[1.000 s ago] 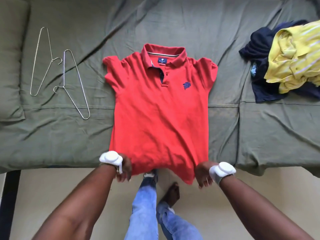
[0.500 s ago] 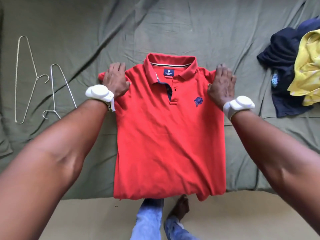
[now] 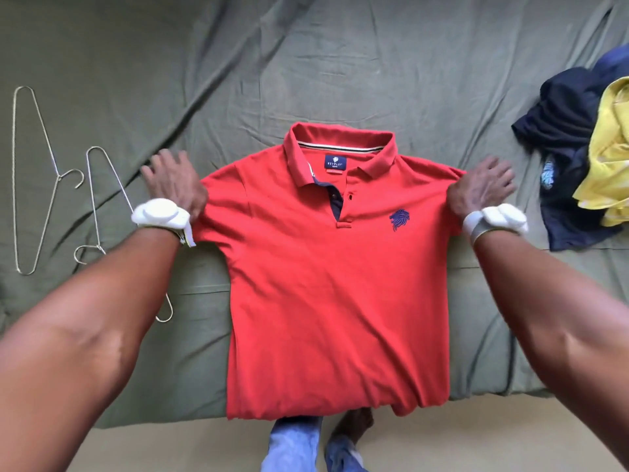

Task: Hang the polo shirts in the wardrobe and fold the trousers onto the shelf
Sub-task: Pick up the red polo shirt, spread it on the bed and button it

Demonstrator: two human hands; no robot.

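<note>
A red polo shirt [image 3: 326,284] with a navy lion logo lies face up on the green bed sheet [image 3: 340,63], collar away from me and hem hanging over the near edge. My left hand [image 3: 173,180] lies flat with spread fingers over the shirt's left sleeve end, which it hides. My right hand [image 3: 481,185] lies flat the same way over the right sleeve end. Both hands are blurred. Two wire hangers [image 3: 41,185] lie on the sheet to the left, the nearer one partly under my left forearm.
A heap of dark navy clothing [image 3: 565,137] with a yellow garment [image 3: 609,155] on top sits at the right edge of the bed. Below the bed edge is beige floor [image 3: 476,437] with my jeans leg and bare foot.
One second ago both hands were at the shirt's hem. They went up to the shoulders and have now slid outward over the sleeve ends, and the camera has moved closer.
</note>
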